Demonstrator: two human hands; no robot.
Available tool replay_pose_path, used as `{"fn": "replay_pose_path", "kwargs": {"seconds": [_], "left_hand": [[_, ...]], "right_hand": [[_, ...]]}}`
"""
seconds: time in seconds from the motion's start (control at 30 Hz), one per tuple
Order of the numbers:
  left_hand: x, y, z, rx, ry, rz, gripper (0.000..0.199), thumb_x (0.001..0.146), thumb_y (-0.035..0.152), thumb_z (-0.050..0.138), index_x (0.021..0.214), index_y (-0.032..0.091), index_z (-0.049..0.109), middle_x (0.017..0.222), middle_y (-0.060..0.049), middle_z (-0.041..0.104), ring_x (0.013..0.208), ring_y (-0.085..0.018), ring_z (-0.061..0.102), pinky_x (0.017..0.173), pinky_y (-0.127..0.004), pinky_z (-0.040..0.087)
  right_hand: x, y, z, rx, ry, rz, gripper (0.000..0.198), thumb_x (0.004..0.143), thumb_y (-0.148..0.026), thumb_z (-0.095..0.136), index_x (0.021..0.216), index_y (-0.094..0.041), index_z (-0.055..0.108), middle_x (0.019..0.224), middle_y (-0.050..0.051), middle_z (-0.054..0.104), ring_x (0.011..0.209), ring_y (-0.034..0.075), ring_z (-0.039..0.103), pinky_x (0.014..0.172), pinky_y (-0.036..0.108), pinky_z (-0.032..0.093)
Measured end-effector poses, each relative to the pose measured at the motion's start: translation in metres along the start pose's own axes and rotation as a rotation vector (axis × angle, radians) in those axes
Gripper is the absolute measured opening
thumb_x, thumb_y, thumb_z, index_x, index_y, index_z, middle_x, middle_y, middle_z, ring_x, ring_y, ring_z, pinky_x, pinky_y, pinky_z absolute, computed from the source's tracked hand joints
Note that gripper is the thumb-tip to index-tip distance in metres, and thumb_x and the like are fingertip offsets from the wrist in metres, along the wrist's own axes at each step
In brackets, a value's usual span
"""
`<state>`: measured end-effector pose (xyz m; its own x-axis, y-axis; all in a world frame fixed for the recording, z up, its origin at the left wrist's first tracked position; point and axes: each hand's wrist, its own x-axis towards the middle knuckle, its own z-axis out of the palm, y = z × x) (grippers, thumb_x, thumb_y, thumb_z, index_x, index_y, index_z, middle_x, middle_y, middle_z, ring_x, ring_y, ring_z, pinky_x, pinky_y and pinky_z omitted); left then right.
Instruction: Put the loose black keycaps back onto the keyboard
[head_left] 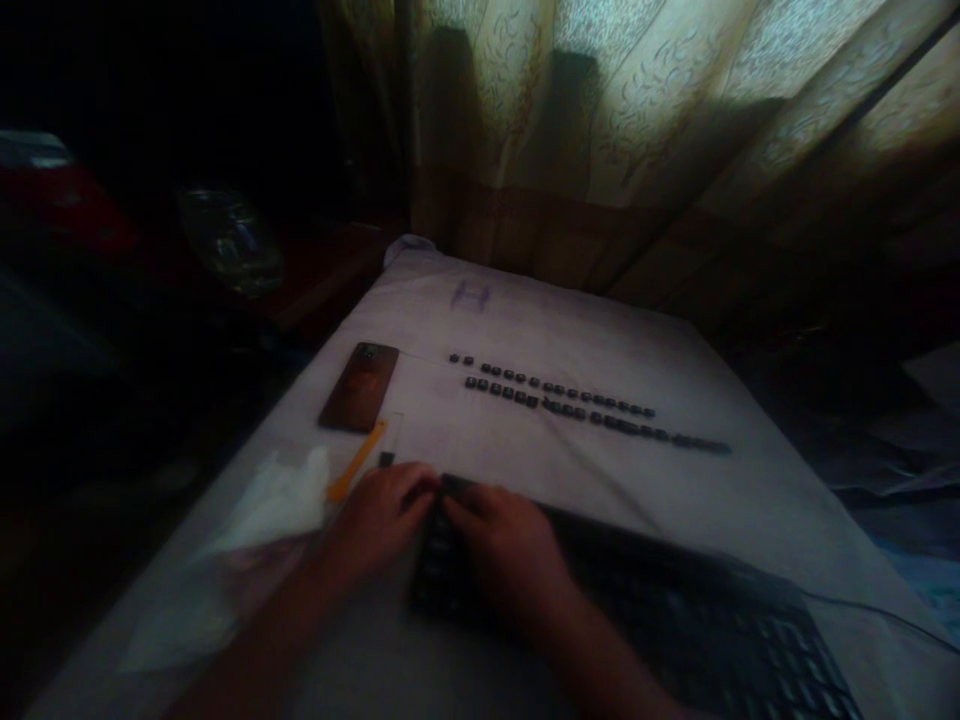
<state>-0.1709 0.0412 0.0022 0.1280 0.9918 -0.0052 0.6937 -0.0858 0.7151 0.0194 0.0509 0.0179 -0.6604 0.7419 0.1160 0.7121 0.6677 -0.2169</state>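
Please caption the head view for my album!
Left hand and right hand at the corner of a black keyboard, two rows of keycaps beyond.

Matt plastic keyboard (675, 610), smooth phone (360, 392), cloth sheet (600, 340), cloth curtain (510, 130)

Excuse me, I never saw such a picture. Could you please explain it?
There is no machine here, only a person's bare left hand and bare right hand. A head-worn camera took the picture, looking forward and down. On a pale cloth-covered surface lies a long black keyboard. Beyond it are two rows of small black pieces that look like keycaps. To the left lie a brown rectangular phone, a thin orange strip and a crumpled whitish wrapping. The fingertips meet at the keyboard's far left corner; blur hides whether they hold anything.
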Motion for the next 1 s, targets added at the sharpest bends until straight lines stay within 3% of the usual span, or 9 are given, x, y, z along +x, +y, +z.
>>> {"fn": "replay_pose_path", "kwargs": {"seconds": [0.2, 0.6, 0.77, 1.0], "left_hand": [[0.001, 0.002, -0.002, -0.008, -0.008, -0.002, 0.012, 0.086, 0.022, 0.054, 0.093, 0.024, 0.064, 0.091, 0.0, 0.071, 0.088, -0.019, 0.066, 0.08, -0.032, 0.047], [0.0, 0.003, -0.003, -0.016, -0.013, -0.017, 0.012, 0.085, 0.022, 0.055, 0.092, 0.023, 0.065, 0.092, -0.001, 0.071, 0.089, -0.02, 0.065, 0.082, -0.033, 0.046], [0.0, 0.003, -0.004, -0.026, -0.033, 0.002, 0.012, 0.084, 0.023, 0.056, 0.093, 0.023, 0.064, 0.093, -0.001, 0.071, 0.09, -0.02, 0.065, 0.082, -0.033, 0.046], [-0.002, 0.009, -0.004, -0.007, -0.027, 0.019, 0.012, 0.084, 0.021, 0.055, 0.093, 0.023, 0.062, 0.097, -0.002, 0.07, 0.094, -0.021, 0.063, 0.085, -0.035, 0.045]], "right_hand": [[0.0, 0.001, 0.002, 0.141, 0.032, 0.124, 0.027, 0.09, -0.015, 0.053, 0.107, -0.025, 0.072, 0.088, 0.004, 0.068, 0.075, 0.017, 0.06, 0.066, 0.026, 0.043], [0.005, 0.001, -0.004, 0.18, -0.042, 0.073, 0.026, 0.088, -0.012, 0.053, 0.102, -0.022, 0.073, 0.088, 0.005, 0.068, 0.076, 0.019, 0.062, 0.07, 0.028, 0.046], [0.007, -0.004, -0.009, 0.281, -0.046, 0.166, 0.031, 0.086, -0.009, 0.053, 0.107, -0.02, 0.072, 0.096, 0.007, 0.069, 0.085, 0.02, 0.064, 0.077, 0.03, 0.048], [0.005, -0.011, -0.008, 0.38, -0.007, 0.243, 0.026, 0.084, -0.007, 0.053, 0.096, -0.019, 0.072, 0.092, 0.005, 0.069, 0.087, 0.02, 0.064, 0.081, 0.03, 0.048]]}}
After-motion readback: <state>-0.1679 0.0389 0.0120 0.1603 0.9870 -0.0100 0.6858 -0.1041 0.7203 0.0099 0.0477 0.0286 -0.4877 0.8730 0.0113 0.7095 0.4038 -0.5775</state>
